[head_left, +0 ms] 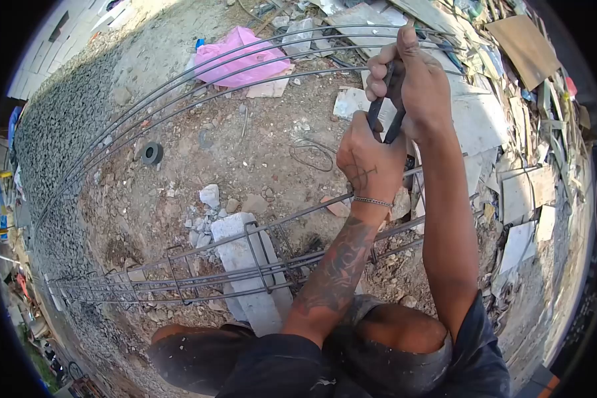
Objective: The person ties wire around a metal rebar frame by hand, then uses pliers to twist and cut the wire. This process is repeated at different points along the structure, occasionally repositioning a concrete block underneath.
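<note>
My right hand point(423, 83) is closed around the upper part of a dark two-armed tool point(376, 114), its thumb pointing up. The tool's two narrow dark arms show between my hands and look like those of pincers. Its lower end disappears into my closed left hand point(371, 156), just below. Both hands are above a rebar cage point(179, 272), long bars joined by square stirrups, which passes under my left forearm. Several long loose rebars point(272, 46) curve across the far side, with their right ends behind my right hand.
A pale concrete block point(235, 233) lies under the cage, in front of my knees. On the dirt are a dark coil point(152, 153), a loop of thin wire point(314, 156) and a pink plastic bag point(242, 56). Gravel point(53, 139) covers the left; scrap boards point(523, 50) pile up at right.
</note>
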`<state>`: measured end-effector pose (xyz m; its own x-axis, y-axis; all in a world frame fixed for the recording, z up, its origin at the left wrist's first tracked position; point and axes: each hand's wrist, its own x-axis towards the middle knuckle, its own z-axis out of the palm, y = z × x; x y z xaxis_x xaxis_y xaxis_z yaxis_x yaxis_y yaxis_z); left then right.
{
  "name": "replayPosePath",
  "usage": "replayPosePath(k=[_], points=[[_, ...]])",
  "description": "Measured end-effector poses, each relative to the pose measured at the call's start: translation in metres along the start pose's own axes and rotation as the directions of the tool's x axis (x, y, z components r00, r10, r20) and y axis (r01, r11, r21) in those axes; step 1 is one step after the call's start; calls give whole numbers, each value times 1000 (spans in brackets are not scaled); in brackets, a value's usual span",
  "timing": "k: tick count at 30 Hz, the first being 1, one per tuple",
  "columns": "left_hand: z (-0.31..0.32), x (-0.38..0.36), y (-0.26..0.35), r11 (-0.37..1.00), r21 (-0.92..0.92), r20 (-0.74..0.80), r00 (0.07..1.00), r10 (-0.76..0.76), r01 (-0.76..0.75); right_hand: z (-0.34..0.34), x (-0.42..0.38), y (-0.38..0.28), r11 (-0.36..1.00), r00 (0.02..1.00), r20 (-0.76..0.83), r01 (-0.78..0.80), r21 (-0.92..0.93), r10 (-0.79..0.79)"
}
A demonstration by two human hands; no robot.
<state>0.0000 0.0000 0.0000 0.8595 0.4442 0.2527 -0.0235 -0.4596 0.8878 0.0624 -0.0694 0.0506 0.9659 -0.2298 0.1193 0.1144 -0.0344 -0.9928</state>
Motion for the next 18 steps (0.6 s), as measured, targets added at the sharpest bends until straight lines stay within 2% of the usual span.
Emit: replayPosePath(k=[1, 2, 3, 4, 5, 6, 7, 8, 9, 10, 11, 13, 14, 15, 16, 17, 18], points=[[-9, 15, 0, 991, -134, 265, 962, 66, -31, -10, 14, 8, 933, 951, 311, -114, 341, 3], [-16, 22, -4, 967, -255, 509, 848, 147, -15, -15, 14, 14, 751, 810, 578, -319, 578, -101], [-24, 7, -4, 969, -218, 565, 825, 25, 119, -27, -6, 13, 738, 808, 588, -420, 528, 39], [-19, 26, -13, 916, -264, 767, 641, 9, 302, -21, 0, 10, 762, 765, 644, -400, 509, -29], [-17, 37, -20, 843, -228, 918, 397, 18, 488, -15, 2, 9, 777, 715, 694, -390, 494, -83], [-23, 31, -5, 914, -197, 758, 646, -88, 355, -10, 10, 13, 842, 732, 679, -331, 426, -56], [-17, 25, -3, 919, -201, 753, 654, -77, 340, 1, 5, -2, 842, 731, 679, -320, 434, -72], [-10, 16, -4, 947, -274, 457, 889, -29, 171, 13, -8, -14, 954, 869, 494, -169, 248, 26], [-4, 8, -7, 959, -282, 98, 994, 43, -14, 25, -23, -25, 998, 963, 264, -65, 5, 61], [-2, 0, -12, 969, -247, 37, 998, 43, -32, 34, -37, -26, 993, 976, 210, -73, 88, 53], [8, -6, -20, 968, -250, 37, 998, 41, -30, 44, -50, -22, 962, 988, 99, 141, -235, -120], [23, -27, -37, 967, -62, -166, 958, 236, -249, 45, -58, -27, 962, 997, -7, 72, -263, -77], [27, -33, -43, 988, -156, 122, 992, 39, -19, 41, -52, -24, 962, 997, -5, 72, -265, -76], [20, -30, -32, 987, -159, 114, 993, 44, -26, 35, -37, -19, 995, 999, 36, 1, -97, 2], [5, -26, -10, 986, -78, 52, 987, 152, -148, 27, -25, -14, 994, 993, 89, -79, 70, 72], [-12, -23, 9, 965, 12, 3, 965, 262, -262, 19, -18, -11, 995, 994, 87, -72, 72, 66], [-28, -20, 18, 936, -253, 171, 940, 294, -246, 9, -13, -7, 969, 988, 100, -134, 208, 115]])
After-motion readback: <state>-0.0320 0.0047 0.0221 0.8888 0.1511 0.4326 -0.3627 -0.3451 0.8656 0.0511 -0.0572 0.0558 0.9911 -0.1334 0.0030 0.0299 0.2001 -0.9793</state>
